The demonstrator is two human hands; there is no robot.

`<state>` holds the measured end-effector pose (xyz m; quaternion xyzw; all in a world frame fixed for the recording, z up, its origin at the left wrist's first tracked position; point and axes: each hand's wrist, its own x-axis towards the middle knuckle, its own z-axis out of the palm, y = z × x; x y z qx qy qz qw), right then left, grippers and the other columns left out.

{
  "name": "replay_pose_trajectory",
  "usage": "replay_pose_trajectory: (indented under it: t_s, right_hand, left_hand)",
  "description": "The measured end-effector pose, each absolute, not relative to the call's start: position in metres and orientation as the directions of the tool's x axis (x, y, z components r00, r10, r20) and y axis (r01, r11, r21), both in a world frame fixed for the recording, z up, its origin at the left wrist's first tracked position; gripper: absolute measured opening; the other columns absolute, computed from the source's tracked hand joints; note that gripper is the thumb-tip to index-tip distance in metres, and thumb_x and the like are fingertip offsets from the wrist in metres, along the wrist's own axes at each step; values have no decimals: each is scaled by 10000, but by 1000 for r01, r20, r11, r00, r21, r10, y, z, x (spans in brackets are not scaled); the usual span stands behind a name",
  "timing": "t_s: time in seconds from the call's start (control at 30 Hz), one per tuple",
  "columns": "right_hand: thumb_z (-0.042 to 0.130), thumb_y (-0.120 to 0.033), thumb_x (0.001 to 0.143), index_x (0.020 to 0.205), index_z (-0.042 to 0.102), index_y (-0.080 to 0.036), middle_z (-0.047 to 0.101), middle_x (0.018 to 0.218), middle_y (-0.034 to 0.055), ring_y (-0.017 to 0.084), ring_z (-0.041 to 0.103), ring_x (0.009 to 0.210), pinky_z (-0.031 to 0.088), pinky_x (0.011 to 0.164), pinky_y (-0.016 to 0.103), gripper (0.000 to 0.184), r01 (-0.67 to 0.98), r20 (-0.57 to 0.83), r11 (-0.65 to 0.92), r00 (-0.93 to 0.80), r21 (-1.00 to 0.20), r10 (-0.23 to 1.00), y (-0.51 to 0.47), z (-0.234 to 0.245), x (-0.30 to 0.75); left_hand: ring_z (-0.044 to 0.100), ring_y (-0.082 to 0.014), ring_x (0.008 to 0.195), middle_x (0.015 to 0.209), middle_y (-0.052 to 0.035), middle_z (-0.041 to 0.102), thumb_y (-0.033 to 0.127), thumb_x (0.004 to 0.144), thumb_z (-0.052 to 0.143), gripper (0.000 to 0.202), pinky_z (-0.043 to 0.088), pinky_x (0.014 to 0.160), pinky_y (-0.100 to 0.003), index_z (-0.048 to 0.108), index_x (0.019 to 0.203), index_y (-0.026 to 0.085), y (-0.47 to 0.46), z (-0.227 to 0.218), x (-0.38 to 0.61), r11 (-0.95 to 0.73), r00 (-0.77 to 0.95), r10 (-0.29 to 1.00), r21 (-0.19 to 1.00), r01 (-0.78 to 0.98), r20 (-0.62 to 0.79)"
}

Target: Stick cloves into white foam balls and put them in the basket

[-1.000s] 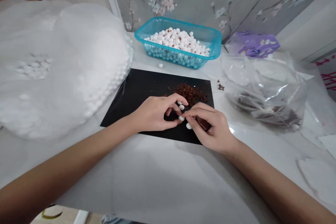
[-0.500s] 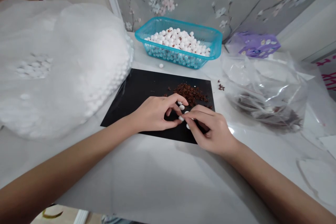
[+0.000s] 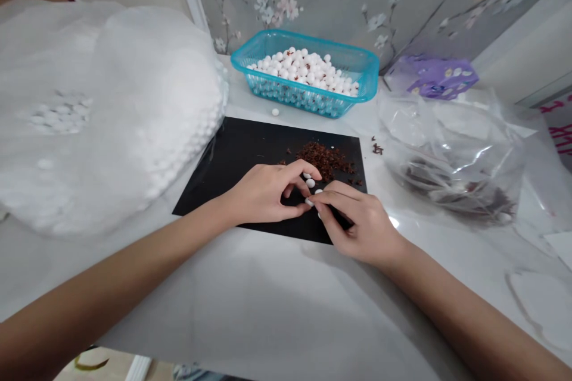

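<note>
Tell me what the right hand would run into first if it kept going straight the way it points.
Probably the small white bead at its fingertips, with the thumb of the left hand right behind it. The right hand points left, though depth is hard to judge here.

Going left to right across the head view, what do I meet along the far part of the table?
Bag of white beads → teal basket → purple packet

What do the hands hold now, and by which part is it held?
A small white bead, seemingly pinched between the left hand and right hand fingertips; its exact spot is unclear.
</note>
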<state>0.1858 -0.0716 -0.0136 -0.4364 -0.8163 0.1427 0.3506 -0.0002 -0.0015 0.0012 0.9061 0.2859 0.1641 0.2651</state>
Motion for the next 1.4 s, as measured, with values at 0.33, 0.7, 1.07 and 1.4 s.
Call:
replay_pose_trajectory:
  t_s: [0.33,0.7,1.07,1.4]
  right_hand:
    - [492,-88,825,896,591,-191,589,790,38,125,564,650,438,541,234,160,581,428,548,-344,-602,836,-70,-14,187]
    - [512,-90,831,863,614,-183,562,754,15,93,505,584,389,492,218,141,547,424,505,-278,-668,862,-69,-11,187]
    - [524,-183,820,735,634,-195,588,713,9,108,499,566,360,476,245,139,580,326,176,165,-795,931,-62,-14,191]
    - [524,-216,823,734,639,-200,612,740,18,128,540,632,380,500,249,146,558,282,122,210,-821,936,-62,-15,190]
  left_hand:
    - [582,-99,642,846,70,697,307,729,605,363,390,590,-205,473,1060,240,-3,0,-1,-741,769,598,524,420,229]
    - [496,-74,548,789,33,634,118,712,511,281,391,556,-198,484,984,185,7,-4,-6,-603,478,782,680,418,400]
    - [569,-138,771,916,16,648,133,744,494,283,429,646,-240,526,1017,197,2,-1,-2,-737,673,670,387,553,314]
    - [538,-180,905,1051,-31,623,145,803,464,223,447,755,-291,604,971,186,7,-4,0,-815,752,576,303,494,320]
